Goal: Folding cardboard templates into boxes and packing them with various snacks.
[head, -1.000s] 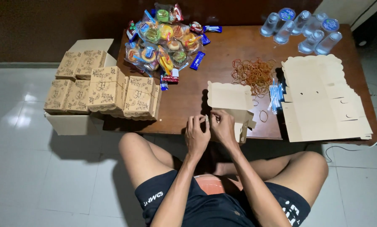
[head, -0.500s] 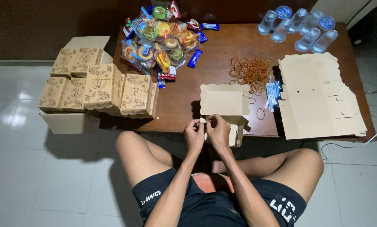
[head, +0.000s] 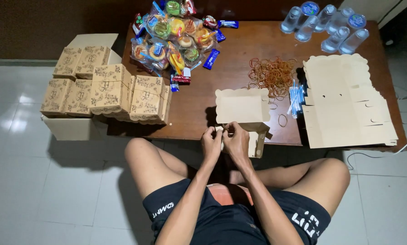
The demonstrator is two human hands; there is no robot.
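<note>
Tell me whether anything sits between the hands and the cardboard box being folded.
Nothing visible does. The left hand and right hand are already on the near edge of the half-folded cardboard box at the table edge; rubber bands lie beyond it.

The kraft cardboard box (head: 242, 113) is plain tan, half folded, sitting at the near edge of the brown tabletop (head: 240, 50); its scalloped lid stands open, flat and pale, tipped away from the person; the body below hangs partly past the edge; a side flap juts out at its right; the front wall is pinched between both hands, so its lower part is hidden.
</note>
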